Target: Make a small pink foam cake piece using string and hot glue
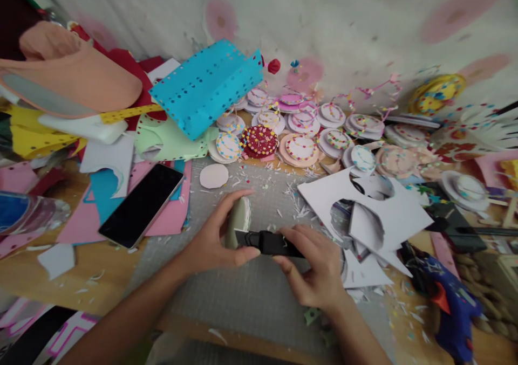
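My left hand (214, 241) is closed around a pale round foam disc (239, 220), held on edge between thumb and fingers above the grey cutting mat (246, 289). Fingers of my right hand (315, 270) are wrapped round a black tool (267, 242) whose tip meets the disc's lower edge. A loose pale disc (213, 176) lies on the mat just beyond my left hand. Paper shavings litter the mat around both hands.
A black phone (141, 205) lies left on pink sheets. Several decorated paper discs (299, 148) crowd the back, with a blue punched paper box (206, 87) behind. White sheets with round cut-outs (364, 208) sit right, a blue glue gun (453, 305) further right.
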A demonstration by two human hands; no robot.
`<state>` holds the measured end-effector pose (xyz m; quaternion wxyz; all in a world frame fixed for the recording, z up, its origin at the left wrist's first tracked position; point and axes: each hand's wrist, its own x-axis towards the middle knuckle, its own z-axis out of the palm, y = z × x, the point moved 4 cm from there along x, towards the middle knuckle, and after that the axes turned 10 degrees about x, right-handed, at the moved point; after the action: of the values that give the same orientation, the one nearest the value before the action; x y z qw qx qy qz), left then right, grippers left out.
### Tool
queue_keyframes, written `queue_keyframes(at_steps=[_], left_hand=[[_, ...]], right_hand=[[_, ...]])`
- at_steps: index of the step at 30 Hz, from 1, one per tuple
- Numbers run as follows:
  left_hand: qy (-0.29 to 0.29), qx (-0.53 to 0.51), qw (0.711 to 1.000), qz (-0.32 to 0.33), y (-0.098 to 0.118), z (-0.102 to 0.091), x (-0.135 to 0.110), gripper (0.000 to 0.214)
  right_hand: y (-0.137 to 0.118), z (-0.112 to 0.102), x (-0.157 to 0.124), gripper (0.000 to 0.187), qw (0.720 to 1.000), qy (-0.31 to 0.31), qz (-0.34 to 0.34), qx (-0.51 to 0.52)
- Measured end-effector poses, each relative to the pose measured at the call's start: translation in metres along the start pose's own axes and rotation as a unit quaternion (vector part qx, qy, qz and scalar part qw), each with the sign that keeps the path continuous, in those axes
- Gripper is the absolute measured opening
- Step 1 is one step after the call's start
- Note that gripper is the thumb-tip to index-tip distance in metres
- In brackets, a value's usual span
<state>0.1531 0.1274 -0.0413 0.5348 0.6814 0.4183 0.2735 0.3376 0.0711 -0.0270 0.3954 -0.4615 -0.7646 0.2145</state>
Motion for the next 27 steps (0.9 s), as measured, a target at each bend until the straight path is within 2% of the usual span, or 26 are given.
queue_keyframes(at_steps=[5,10,23,27], left_hand=[[-0.001,0.049,0.998,0.024,0.006,-0.001,0.001,0.083],[0.014,0.072,0.997,0.032,0.008,-0.001,0.001,0.07],[0.031,0.081,0.996,0.025,0.0,0.0,-0.004,0.069],[0.02,0.041,0.999,0.0,-0.004,0.004,-0.006,0.07]], right_hand=[[0.0,0.001,0.001,0.026,1.0,0.0,-0.017,-0.013],[0.0,0.001,0.002,0.027,1.0,0.006,-0.021,-0.02],[-0.001,0.002,0.0,0.026,1.0,0.002,-0.016,-0.024],[-0.001,0.003,0.001,0.025,1.0,0.002,-0.017,-0.018]])
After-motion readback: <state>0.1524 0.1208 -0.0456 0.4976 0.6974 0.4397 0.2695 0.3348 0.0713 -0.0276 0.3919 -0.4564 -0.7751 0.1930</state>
